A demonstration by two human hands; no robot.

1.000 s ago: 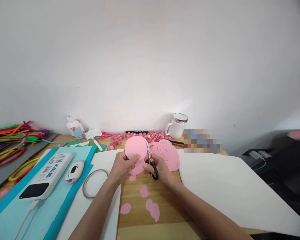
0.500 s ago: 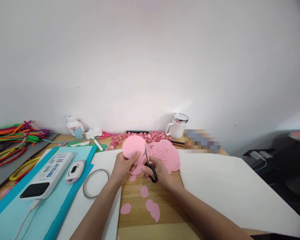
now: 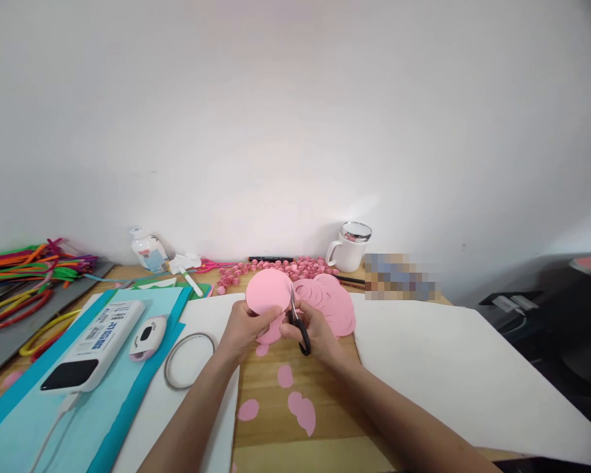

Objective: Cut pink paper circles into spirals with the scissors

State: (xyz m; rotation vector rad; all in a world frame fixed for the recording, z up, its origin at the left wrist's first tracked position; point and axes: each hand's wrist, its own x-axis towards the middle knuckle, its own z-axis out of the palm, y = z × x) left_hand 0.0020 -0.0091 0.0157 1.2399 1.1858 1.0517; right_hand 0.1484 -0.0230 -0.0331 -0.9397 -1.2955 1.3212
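Observation:
Between thumb and fingers, my left hand (image 3: 243, 326) pinches a round pink paper disc (image 3: 267, 289). My right hand (image 3: 316, 332) grips black-handled scissors (image 3: 303, 335), whose blades point up along the disc's right edge. Whether the blades are fully closed is hard to make out. Behind the hands lies a spread pile of pink paper circles (image 3: 332, 305), partly covered by the scissors and fingers. Several small pink paper pieces, among them an oval scrap (image 3: 249, 410), are scattered on the wooden table (image 3: 270, 440) below my hands.
Small pink curled pieces (image 3: 305, 266) lie by the wall near a white mug (image 3: 349, 253). At left are a power bank (image 3: 96, 348) on blue sheets, a tape ring (image 3: 168, 368), a white bottle (image 3: 148, 253) and colourful pipe cleaners (image 3: 34, 263). White boards flank the wood.
The pink disc and my left hand have shifted slightly right. The scissors have turned a little, and their blades now sit against the disc's right edge.

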